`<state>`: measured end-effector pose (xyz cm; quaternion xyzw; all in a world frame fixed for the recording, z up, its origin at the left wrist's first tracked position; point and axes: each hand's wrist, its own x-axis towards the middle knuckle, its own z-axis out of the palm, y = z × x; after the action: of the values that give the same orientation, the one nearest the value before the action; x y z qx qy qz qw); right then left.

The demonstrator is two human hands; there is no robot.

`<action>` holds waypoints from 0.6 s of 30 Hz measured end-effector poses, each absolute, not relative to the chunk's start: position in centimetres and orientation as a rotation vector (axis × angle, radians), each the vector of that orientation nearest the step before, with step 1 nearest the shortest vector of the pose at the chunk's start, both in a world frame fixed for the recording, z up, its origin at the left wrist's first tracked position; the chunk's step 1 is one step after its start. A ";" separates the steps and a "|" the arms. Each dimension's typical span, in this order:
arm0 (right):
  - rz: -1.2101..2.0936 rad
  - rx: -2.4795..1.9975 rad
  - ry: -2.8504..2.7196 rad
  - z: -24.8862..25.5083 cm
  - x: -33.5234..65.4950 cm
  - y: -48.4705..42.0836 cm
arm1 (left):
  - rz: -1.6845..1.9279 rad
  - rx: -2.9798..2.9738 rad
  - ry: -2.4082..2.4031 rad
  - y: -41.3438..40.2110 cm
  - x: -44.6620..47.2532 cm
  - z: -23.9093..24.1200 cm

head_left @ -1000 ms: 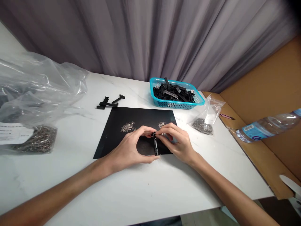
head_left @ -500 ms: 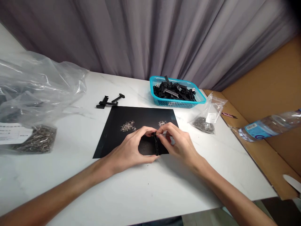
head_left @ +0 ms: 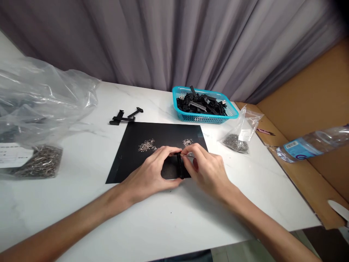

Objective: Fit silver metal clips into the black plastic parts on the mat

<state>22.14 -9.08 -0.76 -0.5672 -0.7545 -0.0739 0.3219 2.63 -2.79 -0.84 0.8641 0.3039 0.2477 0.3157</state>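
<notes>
My left hand (head_left: 152, 173) pinches a narrow black plastic clip (head_left: 179, 167) between thumb and fingers, holding it upright over the near edge of a black mat (head_left: 136, 160). My right hand (head_left: 208, 170) is closed in a pinch on a thin metal pin (head_left: 188, 155) whose tip meets the top of the clip. Two small heaps of silvery metal parts (head_left: 147, 145) lie on the mat just beyond my fingers.
A teal basket (head_left: 203, 117) of black clips stands behind the mat. Two black clips (head_left: 125, 116) lie at the back left. A large clear bag (head_left: 40, 109), a pouch of metal parts (head_left: 38, 162), a smaller pouch (head_left: 236, 142), a water bottle (head_left: 311, 143) and cardboard (head_left: 313, 105) surround the white table.
Both hands have stayed on the clip. My right hand has turned slightly and drawn closer to the clip's top with the pin.
</notes>
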 end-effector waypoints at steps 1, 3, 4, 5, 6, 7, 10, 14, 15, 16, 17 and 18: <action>-0.244 -1.489 -1.984 -0.8 22.0 -9.0 | 0.667 2.284 0.789 -2.8 2.6 -0.9; -0.333 -1.484 -1.977 -1.0 21.7 -8.9 | 0.691 2.297 0.766 -2.7 2.6 -0.9; -0.363 -1.482 -1.967 -1.1 21.7 -8.9 | 0.698 2.298 0.764 -2.6 2.6 -0.9; -0.376 -1.479 -1.957 -1.2 21.6 -8.8 | 0.699 2.297 0.767 -2.6 2.6 -0.9; -0.378 -1.472 -1.949 -1.2 21.7 -8.8 | 0.690 2.293 0.774 -2.6 2.5 -0.9; -0.371 -1.463 -1.944 -1.3 21.7 -8.8 | 0.679 2.289 0.786 -2.5 2.5 -0.9; -0.312 -1.431 -1.936 -1.5 21.9 -8.7 | 0.664 2.285 0.811 -2.5 2.4 -0.9; -0.143 -1.432 -1.858 -1.6 22.0 -8.5 | 0.670 2.270 0.855 -2.3 2.4 -1.1; -0.102 -1.435 -1.832 -1.5 21.9 -8.5 | 0.670 2.260 0.863 -2.3 2.4 -1.1; -0.067 -1.434 -1.810 -1.5 21.9 -8.5 | 0.672 2.249 0.865 -2.3 2.4 -1.1; -0.033 -1.426 -1.791 -1.5 21.9 -8.5 | 0.677 2.242 0.863 -2.3 2.4 -1.1; 0.008 -1.412 -1.771 -1.4 21.9 -8.6 | 0.679 2.236 0.860 -2.2 2.4 -1.1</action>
<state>21.90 -8.55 -1.43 -0.5646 -0.7079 0.0033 0.4244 2.36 -2.25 -1.06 0.8508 0.3270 0.2585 0.3200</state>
